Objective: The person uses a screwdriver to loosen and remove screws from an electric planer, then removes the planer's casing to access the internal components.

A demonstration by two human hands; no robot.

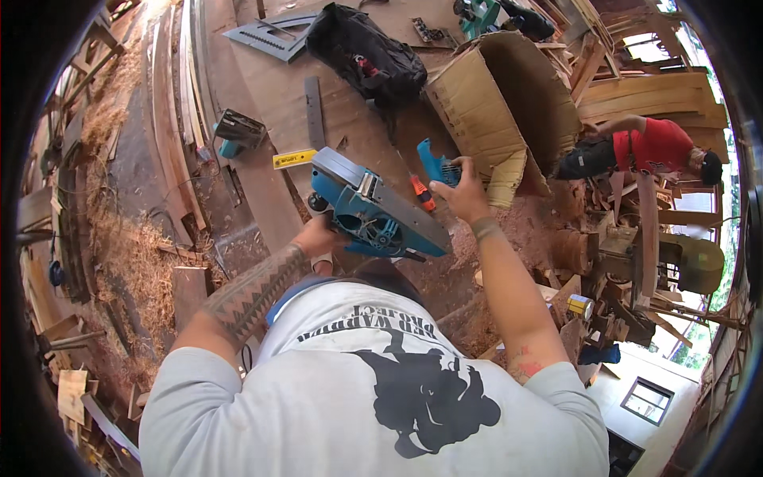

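Observation:
My left hand [316, 235] grips a blue electric planer [367, 211] by its rear end, near my waist. The planer is tipped on its side, so its metal sole faces up and right and the round parts within its housing show. To its right, my right hand [466, 195] is closed on a blue plastic cover [431, 161], held apart from the planer. An orange and black screwdriver [423, 193] lies on the work surface between the planer and my right hand. Just beyond the planer rests a square with a yellow handle [294, 159] and a dark blade [315, 111].
An open cardboard box [477, 99] stands at the far right, beside a black bag [366, 56]. A triangular square [270, 40] lies farther left. Another blue power tool [238, 131] sits left of the planer. Long boards [165, 119] and shavings [119, 222] spread leftward. A person in red [664, 147] works at right.

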